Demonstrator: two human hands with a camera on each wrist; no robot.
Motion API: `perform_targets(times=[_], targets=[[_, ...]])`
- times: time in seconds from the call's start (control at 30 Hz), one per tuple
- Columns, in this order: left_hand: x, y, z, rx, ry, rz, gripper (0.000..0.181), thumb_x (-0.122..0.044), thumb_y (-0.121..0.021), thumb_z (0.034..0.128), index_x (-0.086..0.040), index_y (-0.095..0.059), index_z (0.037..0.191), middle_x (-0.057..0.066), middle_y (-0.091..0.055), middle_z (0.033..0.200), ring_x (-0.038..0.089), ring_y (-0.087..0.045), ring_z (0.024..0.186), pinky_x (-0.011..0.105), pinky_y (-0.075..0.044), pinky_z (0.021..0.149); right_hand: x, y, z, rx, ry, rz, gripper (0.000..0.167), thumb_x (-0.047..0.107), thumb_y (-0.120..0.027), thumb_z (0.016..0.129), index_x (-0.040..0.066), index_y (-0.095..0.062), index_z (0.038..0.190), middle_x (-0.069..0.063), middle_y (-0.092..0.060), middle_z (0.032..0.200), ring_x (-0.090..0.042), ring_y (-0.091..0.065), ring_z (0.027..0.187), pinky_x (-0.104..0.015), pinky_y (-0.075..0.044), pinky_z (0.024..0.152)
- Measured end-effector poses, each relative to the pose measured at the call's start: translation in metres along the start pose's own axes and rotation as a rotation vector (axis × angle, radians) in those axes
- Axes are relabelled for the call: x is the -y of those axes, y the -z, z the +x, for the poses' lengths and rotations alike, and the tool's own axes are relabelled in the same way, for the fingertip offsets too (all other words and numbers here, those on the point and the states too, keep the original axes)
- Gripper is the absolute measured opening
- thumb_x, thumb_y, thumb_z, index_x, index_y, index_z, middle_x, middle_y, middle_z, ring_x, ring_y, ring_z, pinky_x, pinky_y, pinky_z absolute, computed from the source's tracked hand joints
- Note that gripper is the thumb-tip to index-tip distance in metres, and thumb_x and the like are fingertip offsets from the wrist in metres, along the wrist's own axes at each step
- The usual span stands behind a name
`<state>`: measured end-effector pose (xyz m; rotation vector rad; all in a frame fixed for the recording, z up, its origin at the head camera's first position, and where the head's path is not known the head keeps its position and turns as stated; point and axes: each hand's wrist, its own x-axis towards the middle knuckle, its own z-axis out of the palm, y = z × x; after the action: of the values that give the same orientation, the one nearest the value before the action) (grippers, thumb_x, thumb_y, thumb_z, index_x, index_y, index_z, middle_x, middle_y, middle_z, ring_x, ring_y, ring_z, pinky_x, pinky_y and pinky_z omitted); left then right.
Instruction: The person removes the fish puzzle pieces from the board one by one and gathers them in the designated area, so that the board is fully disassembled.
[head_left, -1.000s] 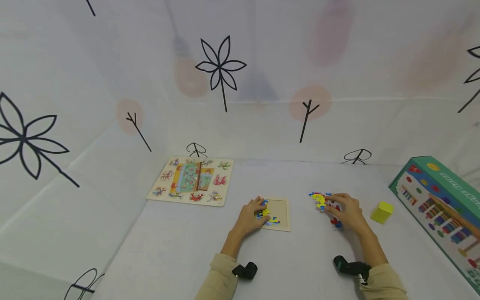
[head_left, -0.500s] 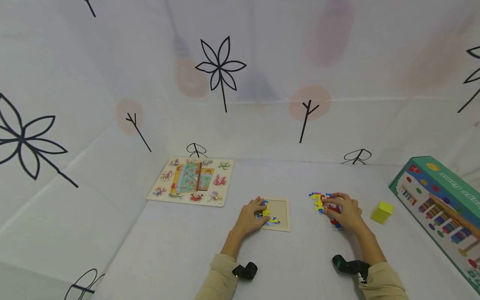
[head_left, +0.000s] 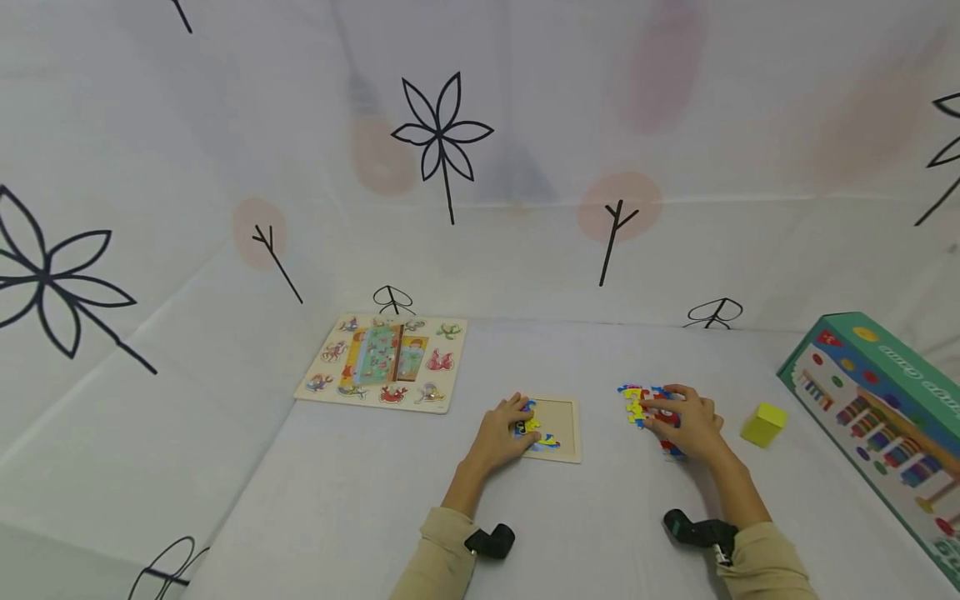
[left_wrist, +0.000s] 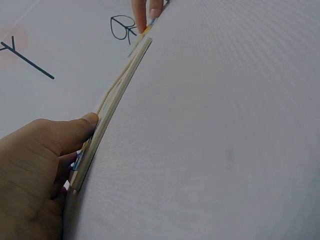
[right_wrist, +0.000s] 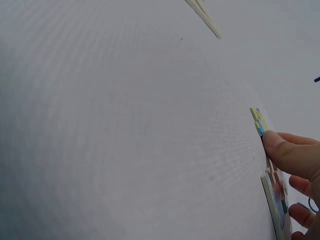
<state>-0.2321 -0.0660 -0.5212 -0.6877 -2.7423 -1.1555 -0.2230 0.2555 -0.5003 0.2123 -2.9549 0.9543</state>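
A light wooden puzzle tray [head_left: 562, 425] lies flat in the middle of the head view, with several yellow and blue pieces in its left part. My left hand [head_left: 498, 429] holds the tray's left side, its thumb [left_wrist: 82, 129] on top in the left wrist view. To the right, my right hand [head_left: 690, 423] pinches a yellow and blue jigsaw piece [head_left: 634, 407] between thumb and fingers, low over the tabletop. Red and blue jigsaw pieces [head_left: 671, 448] lie beneath and beside that hand, partly hidden by it. In the right wrist view the thumb presses against the piece's edge [right_wrist: 259, 125].
A wooden picture board [head_left: 382, 402] with sea animals lies at the back left. A yellow block [head_left: 764, 425] stands right of the right hand. At the far right is a large green toy box [head_left: 870, 417]. A white patterned cloth rises behind the table.
My right hand has shifted slightly toward the left, and the yellow and blue piece under its fingertips has turned and moved a little. The left hand and the tray have stayed put.
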Motion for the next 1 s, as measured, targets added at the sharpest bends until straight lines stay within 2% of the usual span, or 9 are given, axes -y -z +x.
perform_targets(times=[0.17,0.33,0.63,1.0], targets=[[0.0004,-0.0006,0.0009,0.009,0.006,0.014,0.039,-0.022,-0.072,0.0810,0.000,-0.067,0.113,0.012,-0.054,0.133,0.032,-0.043,0.130,0.059,-0.033,0.102,-0.0008,0.0012,0.0007,0.016,-0.005,-0.009,0.041,0.027,-0.066,0.087,-0.001,-0.062,0.117,-0.033,-0.027,0.133,-0.061,-0.021,0.112,-0.069,-0.022,0.079],[-0.0003,-0.0002,0.0005,0.004,-0.004,0.028,0.039,-0.021,-0.072,0.0805,0.000,-0.068,0.113,0.013,-0.055,0.133,0.030,-0.044,0.130,0.056,-0.033,0.104,-0.0001,0.0004,-0.0003,0.013,0.005,-0.020,0.038,0.022,-0.066,0.086,-0.001,-0.063,0.117,-0.033,-0.029,0.133,-0.061,-0.021,0.113,-0.069,-0.023,0.080],[-0.0042,0.0032,-0.0018,-0.006,-0.010,-0.002,0.040,-0.022,-0.071,0.0799,0.001,-0.068,0.112,0.013,-0.055,0.132,0.029,-0.044,0.130,0.054,-0.033,0.105,0.0009,-0.0008,-0.0017,0.009,-0.012,-0.040,0.038,0.023,-0.066,0.085,0.000,-0.063,0.116,-0.032,-0.031,0.132,-0.058,-0.024,0.112,-0.066,-0.024,0.079],[-0.0034,0.0028,-0.0012,-0.012,-0.026,0.009,0.039,-0.021,-0.072,0.0799,0.002,-0.067,0.112,0.013,-0.056,0.131,0.027,-0.045,0.130,0.048,-0.033,0.107,-0.0010,0.0000,-0.0010,0.013,-0.010,-0.039,0.042,0.027,-0.066,0.085,0.001,-0.061,0.119,-0.033,-0.030,0.132,-0.058,-0.023,0.112,-0.068,-0.024,0.080]])
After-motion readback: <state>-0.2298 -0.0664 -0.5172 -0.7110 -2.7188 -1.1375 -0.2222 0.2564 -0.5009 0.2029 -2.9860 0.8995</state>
